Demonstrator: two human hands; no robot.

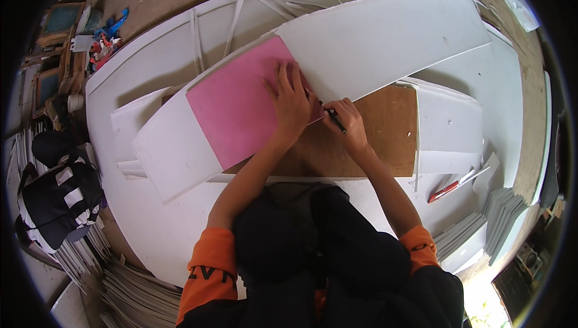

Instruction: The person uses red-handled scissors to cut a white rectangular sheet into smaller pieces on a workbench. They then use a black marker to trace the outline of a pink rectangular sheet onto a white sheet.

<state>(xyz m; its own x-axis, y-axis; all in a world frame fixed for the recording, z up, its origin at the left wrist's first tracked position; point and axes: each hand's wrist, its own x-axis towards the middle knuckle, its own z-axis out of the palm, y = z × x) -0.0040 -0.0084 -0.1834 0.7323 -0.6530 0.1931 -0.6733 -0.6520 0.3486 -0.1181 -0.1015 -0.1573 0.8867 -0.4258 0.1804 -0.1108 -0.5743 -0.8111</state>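
Observation:
My left hand (291, 104) lies with fingers spread on a pink rectangular sheet (238, 102), near its right edge. The sheet rests on a long white board (385, 30) that is set aslant. In my right hand (349, 122) is a slim black pen (335, 121), gripped beside the pink sheet's lower right corner; its tip is hard to make out near my left fingers. Partly under the white board is a brown board (385, 129), just below my right hand.
A red-handled cutter knife (444, 192) lies at the right, near stacks of grey-white strips (503, 222). Loose white strips (236, 18) lie along the far side of the white table (153, 232). A black and white bag (60, 198) is at the left.

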